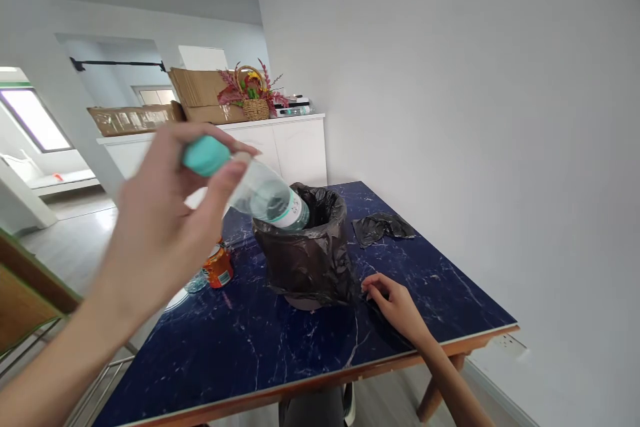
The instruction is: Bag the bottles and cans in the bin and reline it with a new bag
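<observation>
My left hand [173,203] grips a clear plastic bottle [267,193] at its teal cap, slightly blurred. The bottle slants down to the right, its base end at the mouth of a bin lined with a black plastic bag [307,260]. The bag's edge is folded over the outside of the bin [303,303], whose pale bottom shows below. My right hand [393,307] rests on the table just right of the bag. Its fingers are curled in near the bag's edge, and whether anything is between them cannot be made out.
On the dark blue marbled table [225,360], an orange can [219,267] stands left of the bin. Crumpled black plastic [383,228] lies behind on the right. A white cabinet [300,147] bears cardboard boxes [200,90] and a flower basket [255,107]. A chair [25,293] stands left.
</observation>
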{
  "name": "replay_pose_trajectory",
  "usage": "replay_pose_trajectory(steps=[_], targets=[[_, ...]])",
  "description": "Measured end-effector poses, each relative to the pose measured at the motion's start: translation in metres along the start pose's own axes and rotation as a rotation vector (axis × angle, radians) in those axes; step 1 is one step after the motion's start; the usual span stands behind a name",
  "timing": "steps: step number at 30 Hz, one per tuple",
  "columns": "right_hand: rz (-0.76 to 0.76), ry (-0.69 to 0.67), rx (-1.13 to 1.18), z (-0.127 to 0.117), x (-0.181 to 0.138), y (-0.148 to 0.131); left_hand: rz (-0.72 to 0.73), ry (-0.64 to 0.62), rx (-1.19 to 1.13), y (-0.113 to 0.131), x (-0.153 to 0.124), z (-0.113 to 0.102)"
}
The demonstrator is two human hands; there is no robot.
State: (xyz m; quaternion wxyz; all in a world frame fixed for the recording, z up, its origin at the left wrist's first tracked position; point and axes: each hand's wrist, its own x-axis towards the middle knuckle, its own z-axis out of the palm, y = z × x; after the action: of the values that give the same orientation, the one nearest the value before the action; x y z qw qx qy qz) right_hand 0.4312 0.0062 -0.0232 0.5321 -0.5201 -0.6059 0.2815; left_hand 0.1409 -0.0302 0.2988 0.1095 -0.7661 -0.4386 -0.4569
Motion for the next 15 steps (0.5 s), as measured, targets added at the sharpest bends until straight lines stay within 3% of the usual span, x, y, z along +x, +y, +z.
replay_pose_trajectory(steps=[2,5,10,15], targets=[[-0.004,0.000,0.004,0.000,0.001,-0.001,0.040,-0.067,-0.093,0.003,0.012,0.031],[-0.004,0.000,0.002,-0.001,0.002,-0.001,0.011,-0.286,-0.109,-0.012,0.022,0.061],[0.009,-0.017,0.000,0.000,0.003,0.000,-0.039,-0.583,0.015,-0.046,0.033,0.079],[0.008,-0.026,0.004,0.000,0.003,0.002,0.038,-0.680,0.075,-0.071,0.043,0.088]])
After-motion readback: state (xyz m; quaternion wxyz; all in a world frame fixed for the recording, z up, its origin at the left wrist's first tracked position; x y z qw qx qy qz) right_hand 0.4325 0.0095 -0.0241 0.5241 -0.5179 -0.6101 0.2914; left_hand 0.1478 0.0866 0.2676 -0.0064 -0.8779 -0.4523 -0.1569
